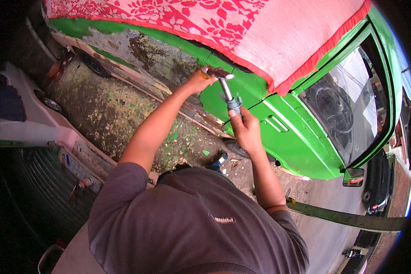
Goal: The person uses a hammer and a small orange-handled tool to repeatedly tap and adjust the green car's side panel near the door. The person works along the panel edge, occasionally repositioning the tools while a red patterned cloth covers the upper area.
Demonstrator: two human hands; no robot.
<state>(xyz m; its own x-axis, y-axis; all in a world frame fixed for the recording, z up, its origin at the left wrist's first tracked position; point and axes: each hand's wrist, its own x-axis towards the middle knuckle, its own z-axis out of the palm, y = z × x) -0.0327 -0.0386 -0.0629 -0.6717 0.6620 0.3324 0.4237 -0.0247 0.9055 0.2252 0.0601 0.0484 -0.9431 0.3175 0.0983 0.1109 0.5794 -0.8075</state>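
Note:
My right hand (247,130) is wrapped around the grey grip of a hammer (225,90) with a bare metal shaft. The hammer's head is up by my left hand (197,83), close to the green side panel of a vehicle (255,112). My left hand is closed at the panel, beside the edge of a stripped, patchy area (162,59). Something orange-brown shows at its fingers, partly hidden by the hammer head, and I cannot make out what it is.
A red and pink floral cloth (242,27) covers the vehicle's upper part. Green paint chips litter the ground (178,146). A side mirror (353,177) sticks out at right, near a long metal bar (347,218). Another vehicle's worn body (84,146) stands on my left.

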